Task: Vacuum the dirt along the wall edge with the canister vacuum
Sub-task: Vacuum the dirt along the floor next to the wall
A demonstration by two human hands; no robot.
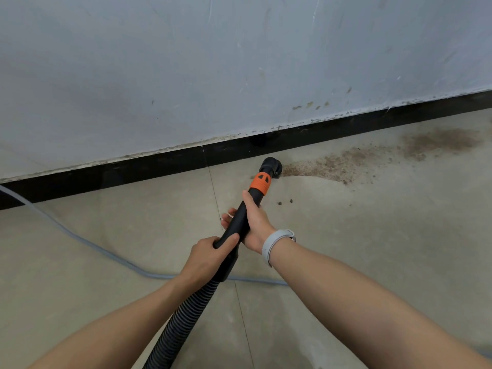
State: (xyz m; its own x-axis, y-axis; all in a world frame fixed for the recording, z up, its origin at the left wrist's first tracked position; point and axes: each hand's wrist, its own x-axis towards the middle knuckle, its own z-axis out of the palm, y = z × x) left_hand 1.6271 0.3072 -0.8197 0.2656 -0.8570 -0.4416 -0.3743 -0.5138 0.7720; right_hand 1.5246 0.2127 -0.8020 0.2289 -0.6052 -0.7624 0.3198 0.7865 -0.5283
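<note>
The right hand (254, 222) grips the black wand (239, 222) of the vacuum, its fingers (226, 217) curled under it. Behind them, the left hand (210, 255) holds the wand end, thumb on top, just above the ribbed hose (183, 315). Ahead of the right fingers come an orange collar (260, 184) and the black nozzle (271, 166), touching the floor (372, 235) near the black baseboard (159, 169). The brown dirt (332, 166) lies just right of the nozzle, along the wall (186, 62). A grey cable (80, 239) lies left of the hands.
</note>
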